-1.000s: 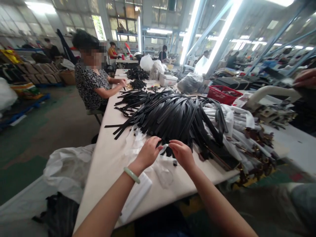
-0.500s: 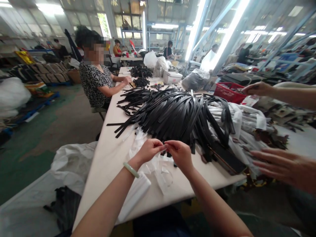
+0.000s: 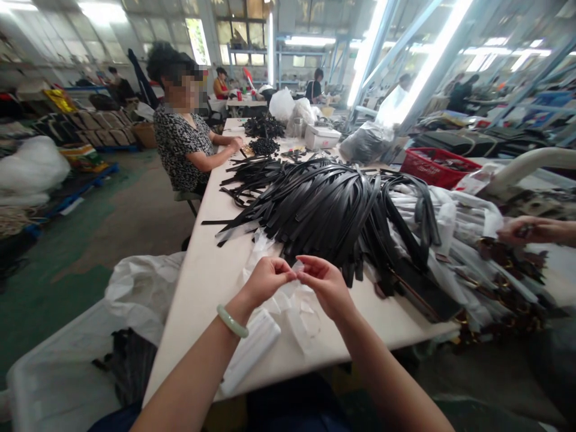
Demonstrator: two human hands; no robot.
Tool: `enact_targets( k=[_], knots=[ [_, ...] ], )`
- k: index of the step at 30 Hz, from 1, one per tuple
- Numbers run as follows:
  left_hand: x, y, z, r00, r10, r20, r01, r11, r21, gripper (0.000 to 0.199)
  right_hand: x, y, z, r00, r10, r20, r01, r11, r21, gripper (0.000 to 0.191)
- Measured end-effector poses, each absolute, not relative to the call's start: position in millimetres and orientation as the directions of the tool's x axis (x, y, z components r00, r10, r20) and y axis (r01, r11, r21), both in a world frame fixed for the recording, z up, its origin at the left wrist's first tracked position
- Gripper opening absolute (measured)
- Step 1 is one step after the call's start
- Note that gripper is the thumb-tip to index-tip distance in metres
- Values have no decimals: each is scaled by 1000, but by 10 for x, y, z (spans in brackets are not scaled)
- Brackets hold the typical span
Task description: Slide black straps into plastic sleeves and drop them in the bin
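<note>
My left hand, with a pale green bangle on its wrist, is closed in a pinch at the front of the table. Its fingertips meet those of my right hand, and both grip a small piece of clear plastic film. More thin translucent sheets lie under the hands. A stack of white plastic sleeves rests by my left forearm. Just beyond the hands spreads a big heap of black straps.
A co-worker sits at the table's left side, near small black parts. At right are a red basket, plastic-wrapped straps and another person's hand. A white bag and dark strips are at lower left.
My fingers have shifted on the film, and more of it shows between them. The co-worker's hand at lower right has left view; another hand is lower, by the wrapped straps.
</note>
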State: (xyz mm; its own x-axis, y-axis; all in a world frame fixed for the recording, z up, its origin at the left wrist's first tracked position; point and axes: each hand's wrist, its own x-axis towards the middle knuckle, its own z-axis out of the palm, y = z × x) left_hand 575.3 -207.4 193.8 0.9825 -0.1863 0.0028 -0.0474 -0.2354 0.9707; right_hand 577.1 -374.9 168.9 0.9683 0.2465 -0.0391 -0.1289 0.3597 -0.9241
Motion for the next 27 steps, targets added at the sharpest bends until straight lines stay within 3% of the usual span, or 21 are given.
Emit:
enact_targets(
  k=[4,9,11,16,22,27],
  knots=[
    [5732,-2107,1895,984,-179,-4,-35,-215,976,21,5758,-3779,1655,966,249,-74,-173,402,-899,40],
    [5755,-2143,1776,995,-98,26,-43,-177,983,27,5765,-3827,1602,996,94,-8,-47,421,-906,34],
    [5762,-2151,1754,996,-88,35,-50,-170,984,29,5759,-3841,1568,995,96,-7,-45,391,-919,34],
    [5762,-2183,1788,991,-134,29,-55,-197,979,29,5720,-3836,1515,987,138,86,77,72,-994,22],
    [5765,-2270,1828,988,-151,13,-58,-301,952,27,5679,-3850,1521,965,59,257,263,-133,-956,13],
    [5785,-2343,1861,994,-100,40,-73,-346,935,18,5610,-3894,1497,898,166,408,440,-298,-847,28]
  ],
)
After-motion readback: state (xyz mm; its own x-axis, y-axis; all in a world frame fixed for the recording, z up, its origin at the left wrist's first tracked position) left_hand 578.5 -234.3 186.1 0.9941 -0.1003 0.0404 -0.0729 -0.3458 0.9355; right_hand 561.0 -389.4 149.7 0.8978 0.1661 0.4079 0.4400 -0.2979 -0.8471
